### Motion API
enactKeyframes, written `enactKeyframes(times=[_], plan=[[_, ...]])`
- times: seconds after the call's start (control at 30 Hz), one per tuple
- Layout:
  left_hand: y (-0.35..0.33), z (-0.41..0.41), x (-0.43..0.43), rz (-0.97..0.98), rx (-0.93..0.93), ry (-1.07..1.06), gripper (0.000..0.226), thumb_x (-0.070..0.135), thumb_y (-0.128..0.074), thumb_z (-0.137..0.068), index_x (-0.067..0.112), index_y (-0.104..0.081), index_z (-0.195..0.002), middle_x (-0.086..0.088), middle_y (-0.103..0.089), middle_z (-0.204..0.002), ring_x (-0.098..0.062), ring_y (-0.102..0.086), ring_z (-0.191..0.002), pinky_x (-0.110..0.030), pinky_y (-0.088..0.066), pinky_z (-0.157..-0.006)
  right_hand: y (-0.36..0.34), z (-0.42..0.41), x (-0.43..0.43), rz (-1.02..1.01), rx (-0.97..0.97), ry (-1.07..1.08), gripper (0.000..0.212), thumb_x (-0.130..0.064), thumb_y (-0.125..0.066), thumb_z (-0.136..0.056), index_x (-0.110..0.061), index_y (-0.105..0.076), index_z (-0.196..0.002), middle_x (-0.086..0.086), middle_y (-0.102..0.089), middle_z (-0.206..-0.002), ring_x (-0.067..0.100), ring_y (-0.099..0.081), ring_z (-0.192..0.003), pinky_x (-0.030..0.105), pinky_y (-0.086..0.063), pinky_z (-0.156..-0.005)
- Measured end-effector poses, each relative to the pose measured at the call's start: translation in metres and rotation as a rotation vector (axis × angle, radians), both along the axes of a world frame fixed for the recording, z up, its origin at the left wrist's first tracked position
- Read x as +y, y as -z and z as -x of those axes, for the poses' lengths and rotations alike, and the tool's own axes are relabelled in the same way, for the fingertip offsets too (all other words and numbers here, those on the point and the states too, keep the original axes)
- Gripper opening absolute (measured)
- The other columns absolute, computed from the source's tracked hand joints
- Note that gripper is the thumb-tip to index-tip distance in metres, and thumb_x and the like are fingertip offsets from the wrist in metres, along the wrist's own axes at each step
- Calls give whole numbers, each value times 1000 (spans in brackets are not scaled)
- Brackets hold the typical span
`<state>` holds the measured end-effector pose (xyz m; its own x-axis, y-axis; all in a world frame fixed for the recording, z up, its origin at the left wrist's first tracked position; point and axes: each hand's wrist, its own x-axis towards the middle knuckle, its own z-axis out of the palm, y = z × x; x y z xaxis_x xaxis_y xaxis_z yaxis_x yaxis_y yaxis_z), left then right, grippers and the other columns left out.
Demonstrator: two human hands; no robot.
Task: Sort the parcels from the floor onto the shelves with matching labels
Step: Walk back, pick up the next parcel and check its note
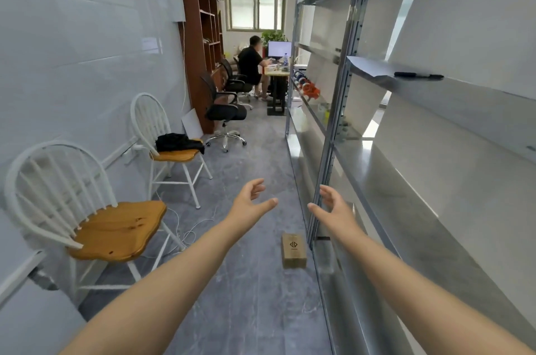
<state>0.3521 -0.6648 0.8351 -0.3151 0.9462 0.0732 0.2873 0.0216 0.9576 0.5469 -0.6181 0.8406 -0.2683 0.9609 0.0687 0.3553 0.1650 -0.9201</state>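
A small brown cardboard parcel [293, 250] with a dark logo on top lies on the grey floor, close to the foot of the metal shelving unit [342, 88] on the right. My left hand [251, 201] and my right hand [333, 205] are stretched out in front of me, palms facing each other, fingers apart, holding nothing. Both hands hover above and beyond the parcel, apart from it. The shelves run along the right side; I cannot read any labels on them.
Two white chairs with wooden seats [116, 228] [174, 153] line the left wall, the far one with black cloth on it. Black office chairs [224, 112] and a seated person at a desk [252, 63] are at the far end. A black marker [417, 75] lies on a shelf.
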Motion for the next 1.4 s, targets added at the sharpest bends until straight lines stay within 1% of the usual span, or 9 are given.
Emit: enactKeyframes(times=[0.23, 0.5, 0.63, 0.77, 0.87, 1.0, 1.1, 1.23, 1.4], plan=[[15, 25, 77, 33, -19, -52, 61, 20, -70, -84, 13, -42, -137, -7, -51, -137, -21, -46, -128, -25, -37, -97, 19, 31, 81, 39, -33, -31, 64, -23, -64, -89, -16, -33, -145, 3, -39, -150, 18, -36, -139, 31, -30, -110], [35, 94, 201, 69, 7, -15, 61, 24, -69, -85, 14, -42, -138, -6, -50, -139, -19, -45, -129, -23, -36, -96, 35, 89, 210, 91, -21, 4, 63, -23, -65, -88, -15, -35, -144, 6, -41, -149, 20, -37, -138, 35, -31, -112], [44, 129, 267, 115, 16, 20, 61, 24, -69, -85, 14, -42, -139, -6, -49, -139, -19, -44, -130, -24, -35, -95, 44, 120, 270, 136, -27, 44, 61, -23, -64, -89, -15, -37, -143, 7, -42, -148, 21, -39, -137, 31, -31, -111], [52, 156, 334, 130, 46, 71, 60, 25, -69, -85, 16, -42, -138, -5, -49, -139, -20, -43, -131, -25, -35, -94, 47, 147, 329, 127, -15, 62, 60, -20, -63, -90, -12, -36, -143, 7, -42, -148, 19, -38, -137, 21, -30, -101], [64, 169, 375, 157, 32, 62, 60, 24, -69, -85, 15, -42, -138, -7, -50, -138, -21, -43, -130, -26, -35, -94, 59, 161, 366, 153, -21, 59, 61, -20, -63, -90, -11, -35, -144, 7, -40, -150, 19, -36, -139, 20, -29, -100], [89, 180, 426, 210, 1, 51, 59, 22, -69, -85, 13, -42, -138, -9, -50, -138, -23, -44, -130, -27, -37, -97, 83, 175, 418, 199, -48, 59, 64, -20, -64, -89, -10, -33, -145, 7, -37, -152, 20, -34, -140, 27, -29, -109], [112, 186, 464, 249, -23, 26, 60, 22, -69, -85, 12, -43, -138, -8, -51, -136, -23, -45, -129, -27, -37, -96, 111, 179, 458, 258, -56, 75, 63, -20, -63, -90, -10, -34, -145, 7, -38, -151, 22, -36, -139, 31, -30, -110], [150, 191, 511, 320, -95, -28, 59, 19, -70, -84, 12, -44, -136, -10, -52, -134, -26, -46, -129, -26, -37, -97, 149, 183, 511, 331, -80, 64, 61, -20, -62, -90, -10, -35, -144, 8, -39, -150, 21, -37, -139, 30, -30, -109], [209, 199, 557, 417, -88, 3, 60, 20, -69, -85, 13, -42, -138, -6, -50, -134, -19, -45, -126, -24, -36, -95, 214, 191, 557, 439, -110, 78, 61, -17, -63, -90, -7, -36, -143, 10, -42, -149, 22, -39, -137, 27, -32, -106]])
